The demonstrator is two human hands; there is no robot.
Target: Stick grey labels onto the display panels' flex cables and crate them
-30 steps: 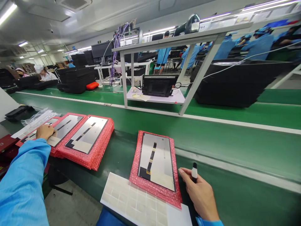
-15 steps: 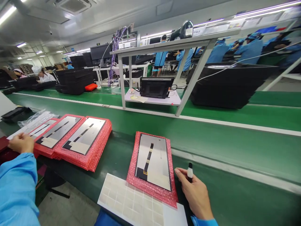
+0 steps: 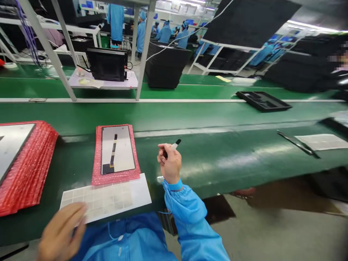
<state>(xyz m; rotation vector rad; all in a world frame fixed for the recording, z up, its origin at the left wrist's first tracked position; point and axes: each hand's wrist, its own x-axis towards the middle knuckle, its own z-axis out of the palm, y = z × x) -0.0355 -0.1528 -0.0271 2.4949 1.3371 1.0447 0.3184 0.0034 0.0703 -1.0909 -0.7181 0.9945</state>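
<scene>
Left hand (image 3: 61, 233) is blurred; red stack (image 3: 25, 163) is cut off.

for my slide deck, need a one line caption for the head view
Right hand grips a marker beside a panel on red bubble wrap.

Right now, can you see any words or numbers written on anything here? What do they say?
No text can be read in this picture.
The marker in the right hand has a white band, too small to tell if it carries print.
The white sheet by the blurred left hand shows only a blank grid.
The panel on the red bubble wrap shows no writing.
</scene>
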